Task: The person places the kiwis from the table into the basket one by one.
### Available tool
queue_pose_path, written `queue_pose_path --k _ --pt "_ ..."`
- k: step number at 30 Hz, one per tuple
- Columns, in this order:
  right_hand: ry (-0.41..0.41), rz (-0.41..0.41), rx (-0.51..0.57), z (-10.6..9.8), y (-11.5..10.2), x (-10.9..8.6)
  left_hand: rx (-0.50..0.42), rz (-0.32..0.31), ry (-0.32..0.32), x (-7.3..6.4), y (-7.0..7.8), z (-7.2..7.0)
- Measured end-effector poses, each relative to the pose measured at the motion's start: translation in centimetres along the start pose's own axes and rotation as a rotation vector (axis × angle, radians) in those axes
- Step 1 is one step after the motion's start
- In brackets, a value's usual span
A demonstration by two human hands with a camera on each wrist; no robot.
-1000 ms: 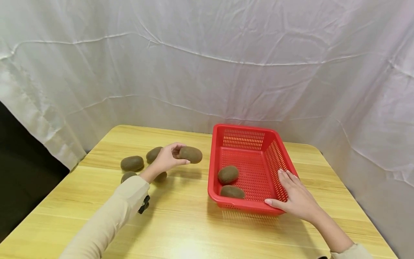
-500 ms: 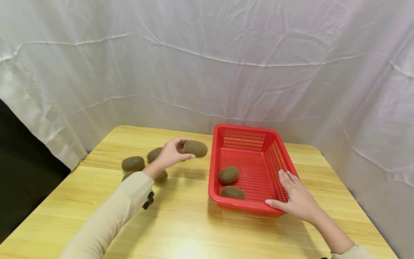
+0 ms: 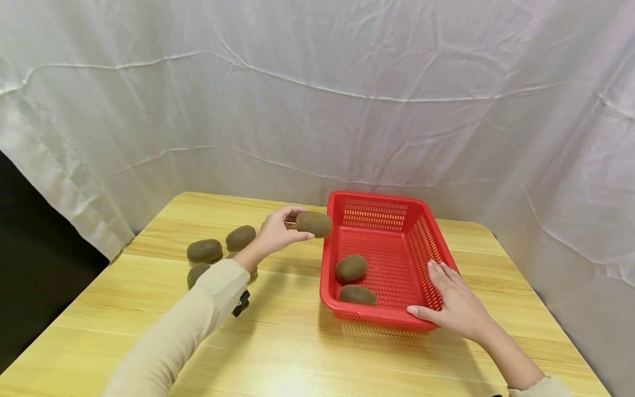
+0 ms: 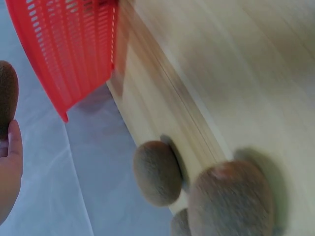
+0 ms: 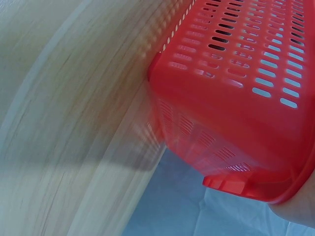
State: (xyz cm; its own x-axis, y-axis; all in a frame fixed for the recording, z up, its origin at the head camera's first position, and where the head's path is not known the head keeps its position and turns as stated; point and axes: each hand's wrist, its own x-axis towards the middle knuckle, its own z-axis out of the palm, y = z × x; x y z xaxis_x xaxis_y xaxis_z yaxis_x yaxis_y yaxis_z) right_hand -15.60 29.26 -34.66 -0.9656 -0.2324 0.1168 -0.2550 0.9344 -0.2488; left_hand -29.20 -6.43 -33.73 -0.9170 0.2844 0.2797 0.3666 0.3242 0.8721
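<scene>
My left hand (image 3: 276, 231) holds a brown kiwi (image 3: 315, 224) between thumb and fingers, raised above the table at the basket's left rim. The same held kiwi (image 4: 7, 93) shows at the left edge of the left wrist view. Two more kiwis lie inside the red plastic basket (image 3: 379, 315): one kiwi (image 3: 351, 268) against the left wall, another kiwi (image 3: 358, 295) in the near left corner. My right hand (image 3: 456, 303) rests over the basket's near right corner, fingers straight along the right wall and thumb on the front rim.
Several kiwis lie on the wooden table (image 3: 288, 353) to the left, among them a kiwi (image 3: 205, 251) and a kiwi (image 3: 241, 237) behind the left forearm. One is mostly hidden by the wrist. A pale curtain (image 3: 317, 110) hangs behind the table.
My left hand has carried the kiwi to the right and slightly away, up to the basket's left rim. The right hand and basket stay in place.
</scene>
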Motion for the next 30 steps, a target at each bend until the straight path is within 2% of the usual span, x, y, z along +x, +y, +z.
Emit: queue_pose_path --k 8,14,21,30 --pt "-0.006 0.007 0.002 -0.1 0.0 0.0 -0.031 0.040 -0.037 0.9 0.7 1.9" --pt "-0.013 0.004 0.004 0.0 -0.2 0.2 -0.032 0.068 -0.022 1.5 0.5 2.7" --pt "-0.007 -0.002 0.001 0.2 -0.2 0.2 -0.002 0.057 -0.003 2.2 0.4 3.7" --pt "0.012 -0.005 -0.006 0.1 0.0 0.0 0.037 0.046 0.007 2.8 1.0 4.8"
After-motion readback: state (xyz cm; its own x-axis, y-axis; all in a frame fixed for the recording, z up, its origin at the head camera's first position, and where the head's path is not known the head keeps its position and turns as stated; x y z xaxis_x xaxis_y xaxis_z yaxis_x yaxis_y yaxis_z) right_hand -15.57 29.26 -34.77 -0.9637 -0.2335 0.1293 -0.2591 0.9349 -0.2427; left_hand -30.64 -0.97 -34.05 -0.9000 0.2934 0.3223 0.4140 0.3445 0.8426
